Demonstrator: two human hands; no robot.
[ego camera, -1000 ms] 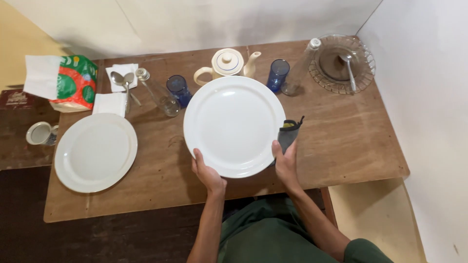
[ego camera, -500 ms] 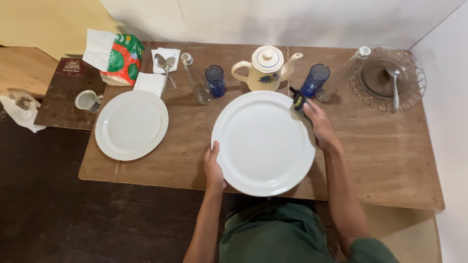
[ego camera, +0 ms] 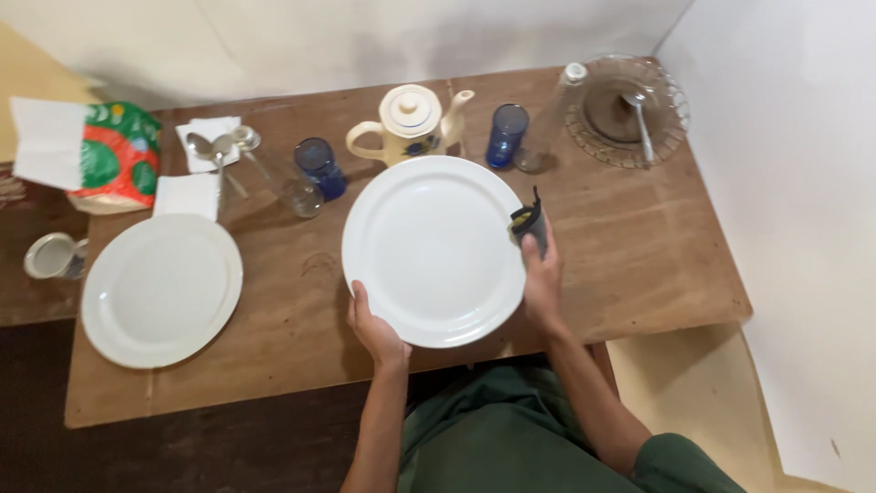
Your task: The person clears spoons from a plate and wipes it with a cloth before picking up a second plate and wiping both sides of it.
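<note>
At the near edge of the table [ego camera: 639, 265], a big white plate [ego camera: 433, 246] sits between the two hands, its lower rim reaching just past the table's edge toward the person's lap. The left hand [ego camera: 374, 329] grips the rim at the lower left, thumb lying on top of the rim and the other fingers tucked under, out of sight. The right hand [ego camera: 542, 278] lies at the right rim, its fingers closed around a dark cloth [ego camera: 530, 224] with a yellowish patch, which stands up against the plate's right edge; whether this hand also pinches the rim I cannot tell. The plate is round, so it has no long axis; the two hands hold it from opposite sides, roughly left and right, and both are equally close to it. Just behind the plate stands a cream teapot [ego camera: 409, 123], nearly touching its far rim, with a blue glass [ego camera: 505, 134] to the right and another blue glass [ego camera: 320, 167] to the left. A second plate [ego camera: 161, 288] lies flat well to the left, with spoons [ego camera: 219, 151] on a napkin beyond it. A glass dish [ego camera: 627, 110] with a spoon sits in the far right corner. The table is bare worn wood, pushed into a corner of white walls.
</note>
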